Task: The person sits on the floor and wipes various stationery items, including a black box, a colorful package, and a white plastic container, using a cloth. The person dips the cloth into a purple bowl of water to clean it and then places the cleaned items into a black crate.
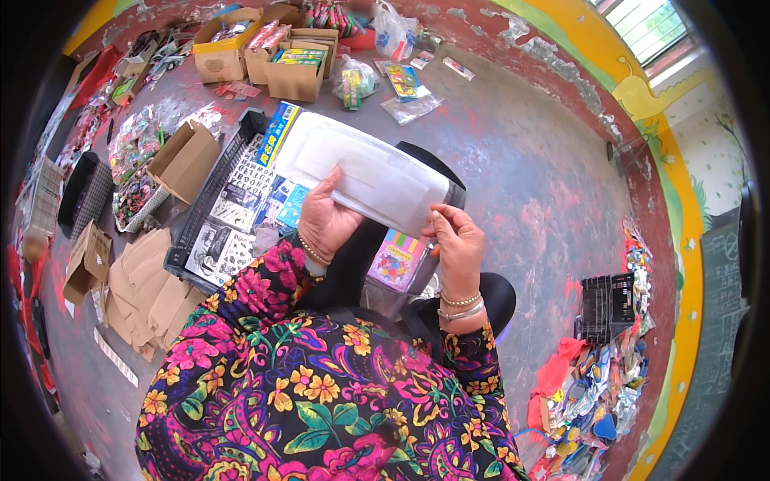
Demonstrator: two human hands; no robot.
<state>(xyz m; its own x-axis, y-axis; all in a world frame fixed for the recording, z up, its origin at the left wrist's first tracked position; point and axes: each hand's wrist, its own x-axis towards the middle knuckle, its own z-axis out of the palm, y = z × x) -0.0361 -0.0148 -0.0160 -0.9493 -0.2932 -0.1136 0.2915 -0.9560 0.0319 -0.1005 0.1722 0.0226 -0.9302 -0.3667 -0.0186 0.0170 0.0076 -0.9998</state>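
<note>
A long, flat white packet in a clear plastic sleeve (385,172), with a blue and yellow header strip (281,132) at its far left end, lies slanted across my lap. My left hand (327,220) grips its near edge, the thumb on top and the other fingers partly hidden beneath. At the packet's right end, my right hand (455,240) pinches the clear plastic edge between thumb and fingers. Just below the packet is a colourful pink and yellow pack (397,260), partly covered, between my legs.
Left of my knees, a black plastic crate (180,248) holds printed sticker sheets (216,252). Flattened cardboard (148,284) and an open carton (183,160) lie farther left. Filled cardboard boxes (295,76) stand at the back. At right, a black crate (607,309) sits beside piled goods (593,401).
</note>
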